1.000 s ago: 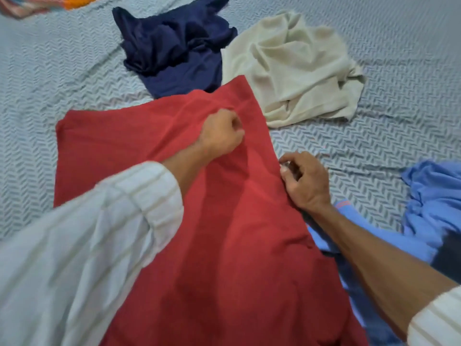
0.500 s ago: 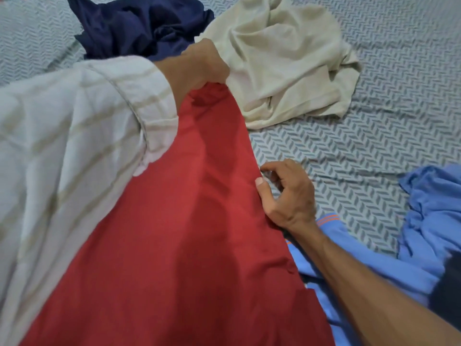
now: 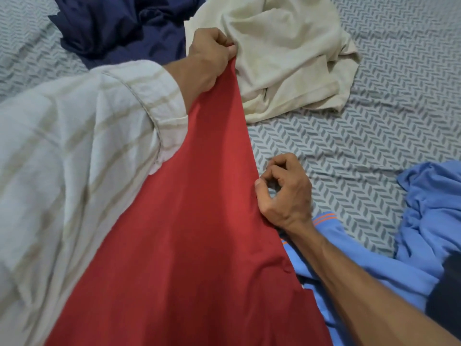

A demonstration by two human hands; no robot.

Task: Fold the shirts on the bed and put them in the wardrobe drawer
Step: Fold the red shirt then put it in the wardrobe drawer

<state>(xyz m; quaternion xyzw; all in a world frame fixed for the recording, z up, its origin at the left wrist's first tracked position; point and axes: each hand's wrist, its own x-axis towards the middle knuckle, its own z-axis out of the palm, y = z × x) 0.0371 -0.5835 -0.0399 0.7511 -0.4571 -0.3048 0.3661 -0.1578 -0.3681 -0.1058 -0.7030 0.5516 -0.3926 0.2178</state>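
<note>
A red shirt (image 3: 199,233) fills the middle of the head view, stretched taut over the bed. My left hand (image 3: 209,56) grips its far end, lifted just in front of a crumpled cream shirt (image 3: 282,56). My right hand (image 3: 284,193) pinches the red shirt's right edge lower down, thumb on top and fingers curled under. A crumpled navy shirt (image 3: 119,23) lies at the top left. A light blue shirt with an orange-striped cuff (image 3: 334,236) lies under my right forearm. My left sleeve hides the red shirt's left part.
The bed sheet (image 3: 374,136) has a grey chevron pattern and shows between the cream and blue shirts. More bunched light blue cloth (image 3: 434,203) sits at the right edge, with a dark patch below it.
My left hand has lifted the red shirt's far end up and away, toward the cream shirt, pulling the cloth taut. My right hand stays at the right edge.
</note>
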